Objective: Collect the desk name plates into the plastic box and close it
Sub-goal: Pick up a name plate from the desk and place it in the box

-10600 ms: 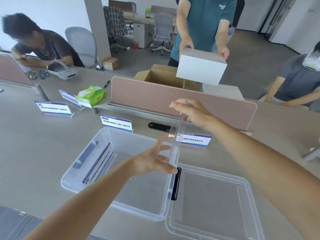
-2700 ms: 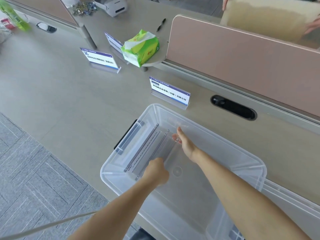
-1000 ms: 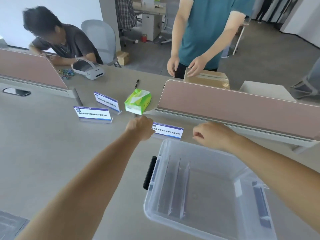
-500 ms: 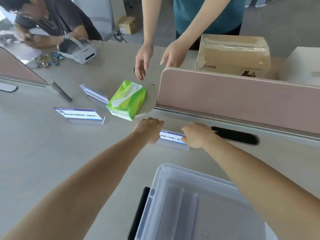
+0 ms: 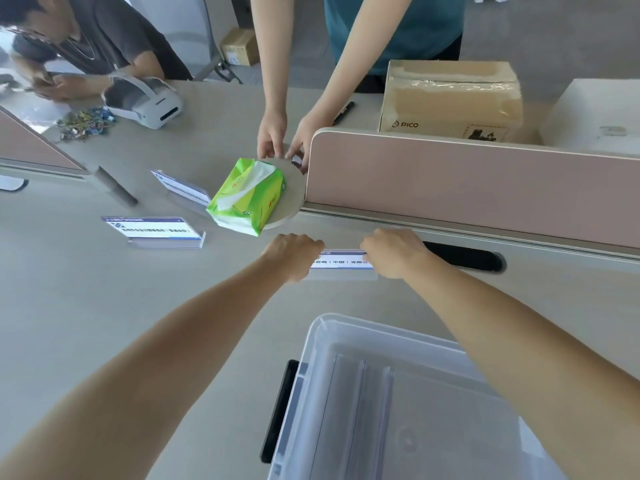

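A clear acrylic name plate (image 5: 341, 264) with a white and blue card stands on the desk just beyond the box. My left hand (image 5: 294, 252) grips its left end and my right hand (image 5: 393, 252) grips its right end. The open clear plastic box (image 5: 313, 344) sits near me at the lower right, with a black handle on its left side and name plates lying flat inside (image 5: 360, 403). Two more name plates stand to the left: one (image 5: 154, 230) near me, another (image 5: 181, 187) farther back behind the tissue pack.
A green tissue pack (image 5: 247, 197) rests on a round disc beside the pink divider (image 5: 467, 181). Another person's hands (image 5: 277, 136) touch that disc. A cardboard box (image 5: 450, 100), a white headset (image 5: 145, 102), a black cable slot (image 5: 464, 259) and a seated person at far left.
Both my hands left the box, reached forward and closed on the ends of the nearest name plate. The view tilted down and closer. The other person's hands came down onto the disc.
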`<state>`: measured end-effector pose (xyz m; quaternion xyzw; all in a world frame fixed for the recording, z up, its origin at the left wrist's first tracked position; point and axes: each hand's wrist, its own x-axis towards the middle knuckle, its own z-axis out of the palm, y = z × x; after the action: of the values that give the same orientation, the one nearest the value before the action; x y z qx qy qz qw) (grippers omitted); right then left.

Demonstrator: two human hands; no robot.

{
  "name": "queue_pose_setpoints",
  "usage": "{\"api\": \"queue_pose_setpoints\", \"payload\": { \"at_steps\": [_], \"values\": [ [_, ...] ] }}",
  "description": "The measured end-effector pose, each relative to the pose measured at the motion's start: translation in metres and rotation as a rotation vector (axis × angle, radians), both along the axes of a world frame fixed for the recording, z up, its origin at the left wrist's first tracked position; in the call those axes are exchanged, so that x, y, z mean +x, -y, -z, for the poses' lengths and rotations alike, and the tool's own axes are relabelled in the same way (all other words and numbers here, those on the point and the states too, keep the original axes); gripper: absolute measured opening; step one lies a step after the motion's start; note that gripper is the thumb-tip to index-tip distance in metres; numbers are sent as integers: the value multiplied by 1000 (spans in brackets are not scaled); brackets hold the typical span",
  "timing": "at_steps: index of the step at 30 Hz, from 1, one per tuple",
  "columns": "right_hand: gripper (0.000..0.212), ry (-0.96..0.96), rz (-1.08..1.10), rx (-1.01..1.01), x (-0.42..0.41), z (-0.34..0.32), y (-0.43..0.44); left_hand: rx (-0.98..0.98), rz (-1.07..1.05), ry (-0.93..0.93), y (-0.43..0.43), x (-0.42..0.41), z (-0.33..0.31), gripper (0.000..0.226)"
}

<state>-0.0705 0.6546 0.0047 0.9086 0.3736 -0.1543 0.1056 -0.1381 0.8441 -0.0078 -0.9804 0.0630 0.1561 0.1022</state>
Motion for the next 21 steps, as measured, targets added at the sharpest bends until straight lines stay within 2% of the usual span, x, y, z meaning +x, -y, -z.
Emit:
{"api": "queue_pose_setpoints", "payload": {
  "at_steps": [3,5,7,9,11,15,18,21],
  "values": [
    [23,55,45,75,-16,-31,10,-68,34,137,1,-20,-29,21],
    [26,36,137,213,-29,-54,18,-143,19,225,0,-37,-50,17],
    [29,-80,309,501,-47,-80,25,-242,-17,328,-3,-60,-72,11],
    [28,-306,541,882,-74,-106,30,-336,-42,427,-2,-87,-95,17],
    [31,-483,724,1136,-102,-125,28,-399,-67,513,3,-117,-117,21],
    [66,-677,881,1242,-164,-148,15,-538,-111,658,10,-183,-144,20],
    [56,-767,858,1339,-207,-160,1,-581,-125,733,14,-228,-151,18],
    [36,-684,792,1464,-240,-168,-3,-687,-124,749,21,-268,-151,16]
  ]
}}
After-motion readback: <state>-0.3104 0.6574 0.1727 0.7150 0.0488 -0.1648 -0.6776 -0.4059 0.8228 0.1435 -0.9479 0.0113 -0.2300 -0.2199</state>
